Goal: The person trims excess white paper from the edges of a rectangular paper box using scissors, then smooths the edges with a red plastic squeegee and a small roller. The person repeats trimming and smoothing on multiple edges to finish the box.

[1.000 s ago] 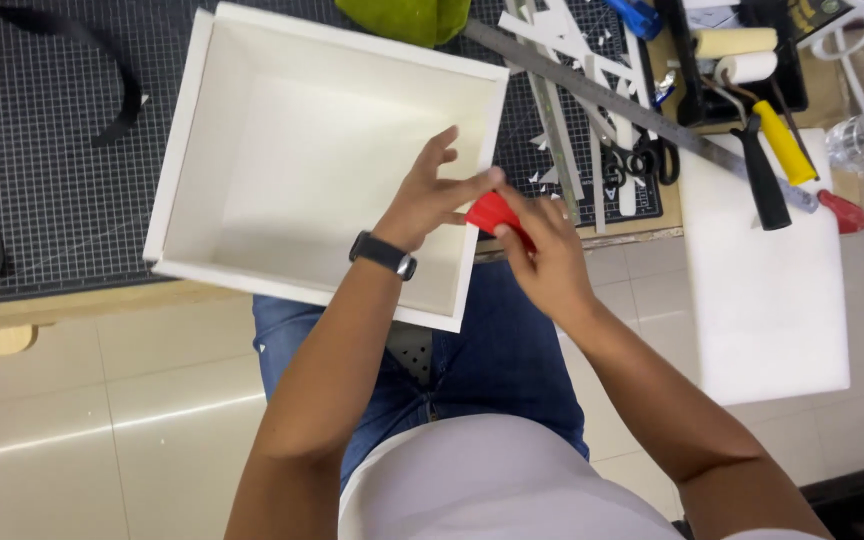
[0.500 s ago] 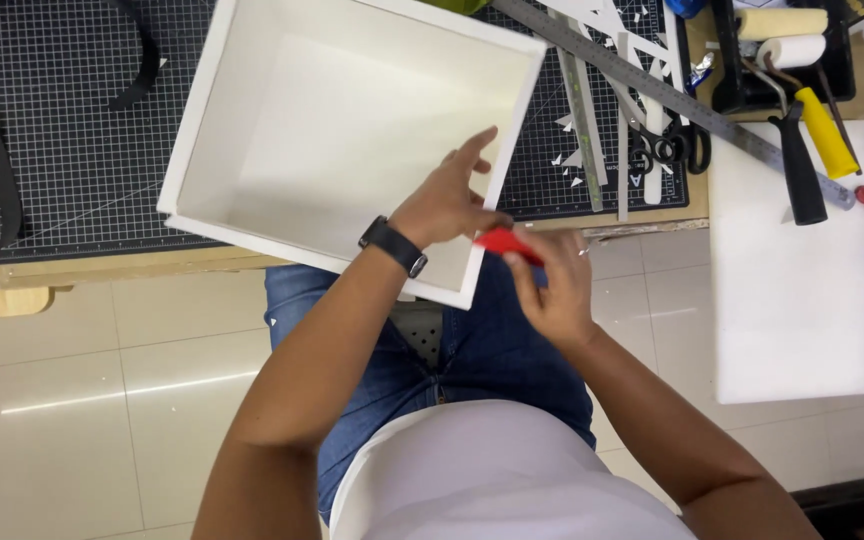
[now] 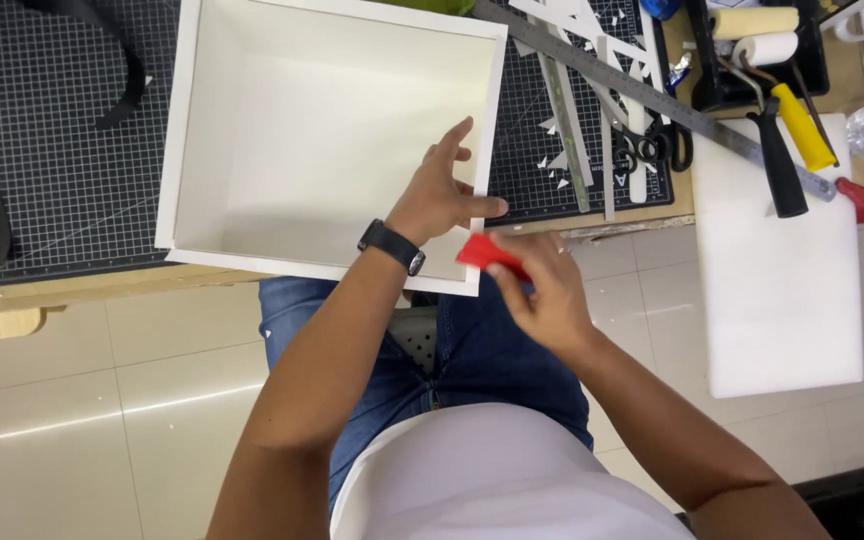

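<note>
White foam-board box (image 3: 332,140): open-topped, resting on the black grid cutting mat (image 3: 62,150) at the bench edge, its near right corner overhanging the person's lap. Since the earlier views the box sits lower and further right in view, and the right hand has dropped from the corner to just below it. Left hand (image 3: 439,195): flat on the box's right wall at 3 o'clock, fingers spread wide, thumb over the outer face, steadying it. Right hand (image 3: 542,290): fingers pinched on a small red tool (image 3: 487,255), whose tip touches the box's outer corner at 5 o'clock. Judgement: work has shifted to that corner edge. At 2 o'clock lie a long metal ruler (image 3: 652,95), scissors (image 3: 657,150) and a yellow-handled roller (image 3: 782,85).
</note>
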